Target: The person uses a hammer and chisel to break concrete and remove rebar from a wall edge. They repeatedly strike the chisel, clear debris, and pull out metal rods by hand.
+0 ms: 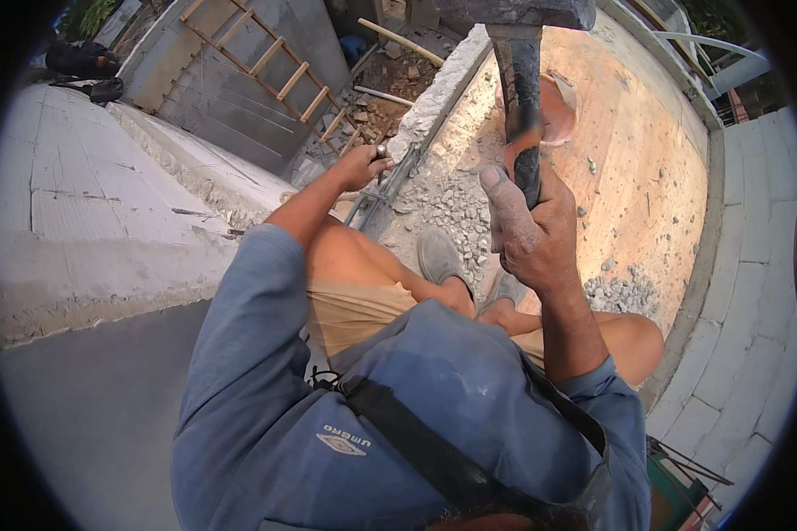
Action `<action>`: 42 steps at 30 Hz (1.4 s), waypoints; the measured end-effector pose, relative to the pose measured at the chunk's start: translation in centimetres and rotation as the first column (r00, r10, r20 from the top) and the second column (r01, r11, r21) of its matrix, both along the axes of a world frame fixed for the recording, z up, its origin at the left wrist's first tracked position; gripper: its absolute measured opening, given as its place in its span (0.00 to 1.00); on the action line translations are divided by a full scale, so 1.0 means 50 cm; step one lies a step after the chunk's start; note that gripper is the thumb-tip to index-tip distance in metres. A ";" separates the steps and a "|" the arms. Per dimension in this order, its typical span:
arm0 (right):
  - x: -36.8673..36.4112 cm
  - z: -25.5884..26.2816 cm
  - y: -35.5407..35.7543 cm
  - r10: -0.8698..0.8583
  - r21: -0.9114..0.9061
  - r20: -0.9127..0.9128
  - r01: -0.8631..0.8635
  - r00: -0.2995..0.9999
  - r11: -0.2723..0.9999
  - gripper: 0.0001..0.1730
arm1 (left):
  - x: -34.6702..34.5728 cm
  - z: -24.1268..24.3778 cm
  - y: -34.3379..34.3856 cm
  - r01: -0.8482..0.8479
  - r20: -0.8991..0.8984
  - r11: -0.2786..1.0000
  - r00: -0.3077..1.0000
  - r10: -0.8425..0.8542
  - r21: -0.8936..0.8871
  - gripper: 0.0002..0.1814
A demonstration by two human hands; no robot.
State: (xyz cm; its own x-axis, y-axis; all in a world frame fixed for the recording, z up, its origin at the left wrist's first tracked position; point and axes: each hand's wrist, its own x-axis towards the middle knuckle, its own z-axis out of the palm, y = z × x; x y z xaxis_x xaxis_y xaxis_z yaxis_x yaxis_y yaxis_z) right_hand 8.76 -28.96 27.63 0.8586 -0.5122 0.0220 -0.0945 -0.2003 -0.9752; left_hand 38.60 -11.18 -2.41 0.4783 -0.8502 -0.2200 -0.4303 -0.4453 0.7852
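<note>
My right hand (538,229) is closed around the dark handle of a hammer (521,73), which is raised with its heavy metal head at the top of the view. Lower and to the left, my left hand (365,167) grips a short metal chisel (380,154), mostly covered by the fingers. It is beside the broken end of a rough concrete ledge (432,96), where steel rebar (372,206) lies exposed. Whether the chisel's tip touches the concrete cannot be seen. Concrete rubble (461,212) lies around my shoes.
A pink basin (558,113) sits on the plywood floor (627,166) behind the hammer. Past the ledge, a wooden ladder (275,70) leans in a lower space with debris. Block walls (737,285) stand at the right and left. More rubble (621,292) is near my knee.
</note>
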 end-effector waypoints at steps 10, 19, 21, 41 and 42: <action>0.108 -0.309 0.032 0.162 -0.154 -0.360 -0.230 0.919 0.961 0.18 | 0.000 0.010 -0.034 0.016 0.020 0.996 1.000 -0.018 0.091 0.19; 0.121 -0.028 -0.020 0.126 0.024 -0.245 -0.124 0.961 0.992 0.23 | 0.014 -0.035 0.000 0.016 -0.053 0.998 0.999 -0.013 0.059 0.16; 0.124 0.057 -0.018 0.005 0.075 0.031 -0.008 1.000 0.997 0.22 | 0.011 -0.033 0.015 0.102 -0.070 0.991 0.993 -0.096 0.083 0.16; 0.119 0.065 -0.029 0.026 -0.068 -0.020 -0.028 0.999 0.997 0.23 | 0.016 -0.022 0.000 0.120 -0.054 0.968 0.992 -0.111 0.221 0.17; 0.127 0.099 -0.025 -0.053 -0.040 0.162 0.060 0.985 0.997 0.21 | 0.014 -0.023 0.003 0.112 -0.013 0.965 0.994 -0.112 0.237 0.18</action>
State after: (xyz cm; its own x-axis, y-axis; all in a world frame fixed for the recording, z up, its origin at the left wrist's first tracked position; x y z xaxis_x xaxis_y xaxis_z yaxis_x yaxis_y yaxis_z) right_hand 15.13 -30.22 32.60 0.8118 -0.5550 0.1813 0.0504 -0.2426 -0.9688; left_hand 39.29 -11.01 -3.55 0.3835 -0.8220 -0.4211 -0.4885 -0.5675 0.6628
